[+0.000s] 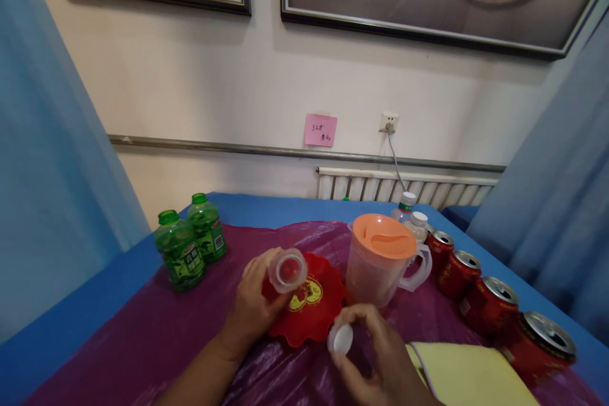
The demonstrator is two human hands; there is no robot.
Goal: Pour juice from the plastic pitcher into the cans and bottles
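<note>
My left hand (257,295) is wrapped round a clear, round plastic container (288,270) with its round end toward me; I cannot tell whether it is a bottle or a cup. It is over the left part of a red scalloped plate (321,311) that has a yellow emblem. My right hand (375,355) pinches a white bottle cap (340,338) between thumb and fingers, near the plate's front right edge. Beyond that hand stands a translucent pitcher (373,273) with an orange lid (383,236); its handle points right.
Two green bottles (179,252) without caps stand at the left. Several red cans (490,307) line the right side, with two clear capped bottles (417,226) behind the pitcher. A folded yellow cloth (469,371) lies front right. Purple plastic sheeting (157,336) covers the blue table (266,209).
</note>
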